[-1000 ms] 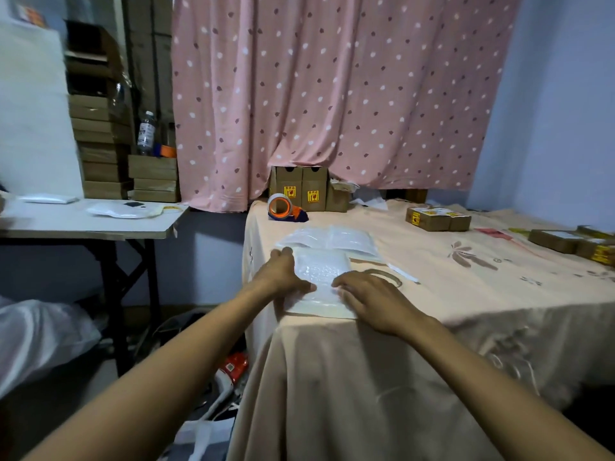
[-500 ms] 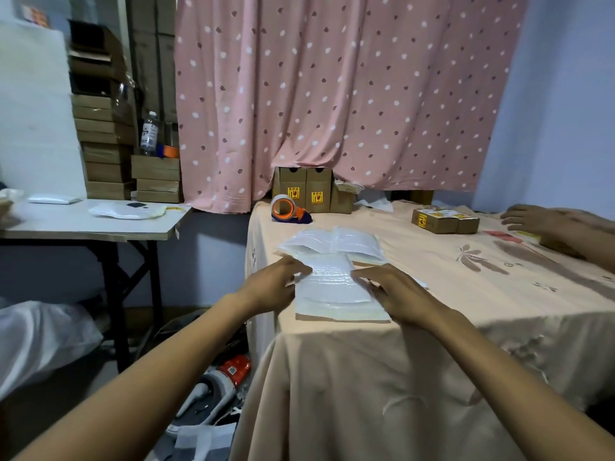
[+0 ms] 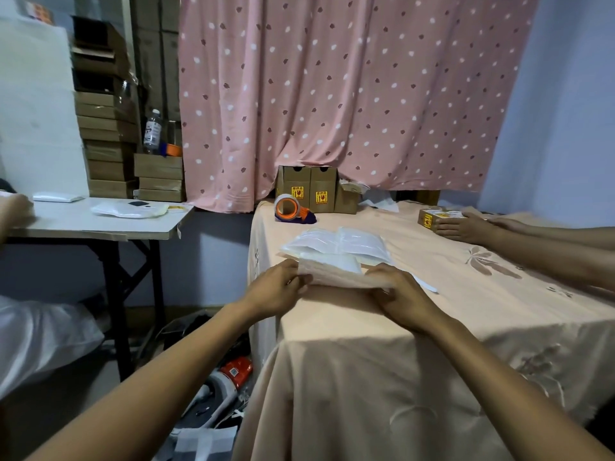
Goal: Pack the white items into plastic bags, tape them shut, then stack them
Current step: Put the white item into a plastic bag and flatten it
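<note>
A clear plastic bag with a white item inside (image 3: 332, 272) is lifted at its near edge, just above the peach tablecloth (image 3: 432, 327). My left hand (image 3: 278, 289) pinches the bag's left corner and my right hand (image 3: 397, 294) grips its right side. Behind it lie more white items in plastic bags (image 3: 342, 242), flat on the cloth. An orange tape dispenser (image 3: 291, 211) stands farther back near the table's left edge.
Another person's hands (image 3: 472, 227) rest at a small brown box (image 3: 432, 217) on the right. Cardboard boxes (image 3: 316, 191) stand under the pink curtain. A white side table (image 3: 100, 221) with white packets is on the left, with clutter on the floor below.
The bag lay flat under my hands; now both hands have lifted its near edge off the cloth. Another person's hands have reached in from the right to the small box.
</note>
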